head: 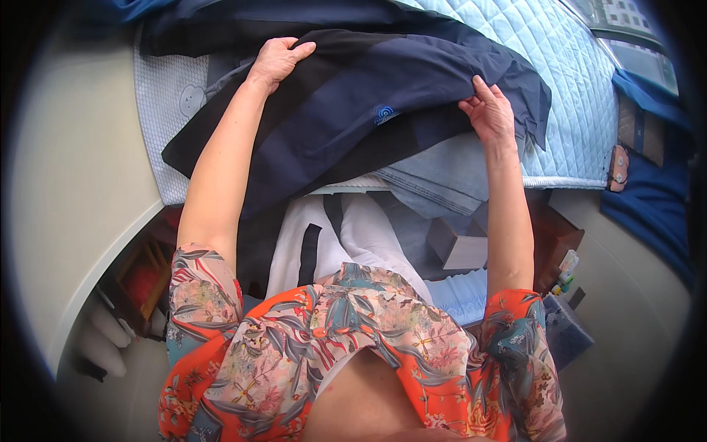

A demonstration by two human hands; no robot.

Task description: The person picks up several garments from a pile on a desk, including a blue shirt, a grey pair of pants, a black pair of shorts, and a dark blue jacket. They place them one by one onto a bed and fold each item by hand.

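A dark navy and black garment point(342, 99) with a small blue embroidered or printed motif is spread between my hands over the edge of a bed. Its upper left edge is pinched in my left hand point(277, 62), between thumb and fingers. My right hand point(489, 110) grips the same cloth farther right, thumb uppermost. Folded light-blue denim point(442, 171) lies beneath the garment and hangs over the bed's edge. Behind it, more dark cloth point(232, 27) is heaped on the bed. The garment's lower left part hangs down in front of the bed.
A quilted light-blue bed cover point(580, 121) reaches to the window side. A patterned pale mat point(165, 110) lies at the left by the wall. Below the bed's edge stand a grey box point(465, 252) and a wooden drawer unit point(144, 282). Blue curtains point(652, 221) hang at the right.
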